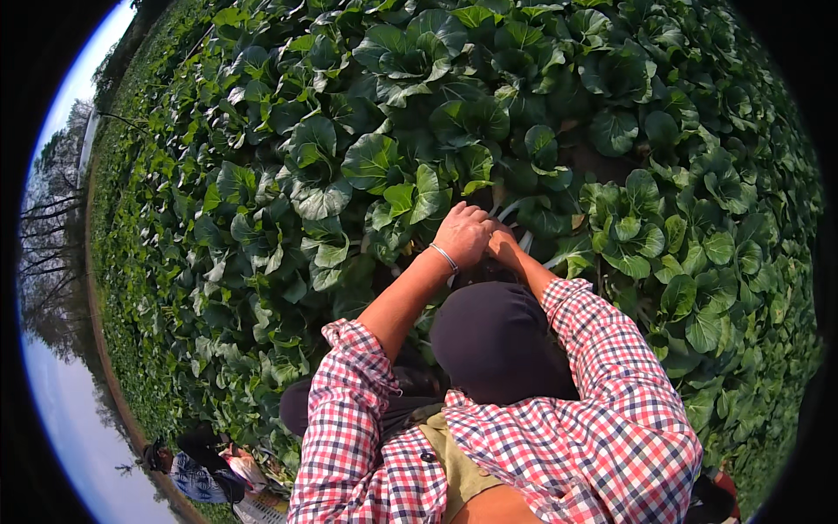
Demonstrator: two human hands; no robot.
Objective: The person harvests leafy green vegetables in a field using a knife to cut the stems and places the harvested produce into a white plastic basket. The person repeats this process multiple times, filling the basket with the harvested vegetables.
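My left hand [463, 230], with a silver bracelet at its wrist, meets my right hand [503, 243] low among the leafy greens, ahead of my dark-clothed knee [494, 340]. The fingers of both hands are largely hidden, so what lies in them cannot be made out. Pale white leaf stalks [509, 209] fan out just beyond and to the right of the hands. Broad green leaves [424, 193] of a plant that looks like bok choy rise beyond my left hand. Another leafy head [627, 228] grows farther right.
Dense rows of the same greens [262, 164] surround me. A patch of dark soil [592, 164] shows between plants ahead. At the lower left another person [196, 481] bends beside a pale slotted crate [256, 511]. Bare trees [49, 236] line the field's left edge.
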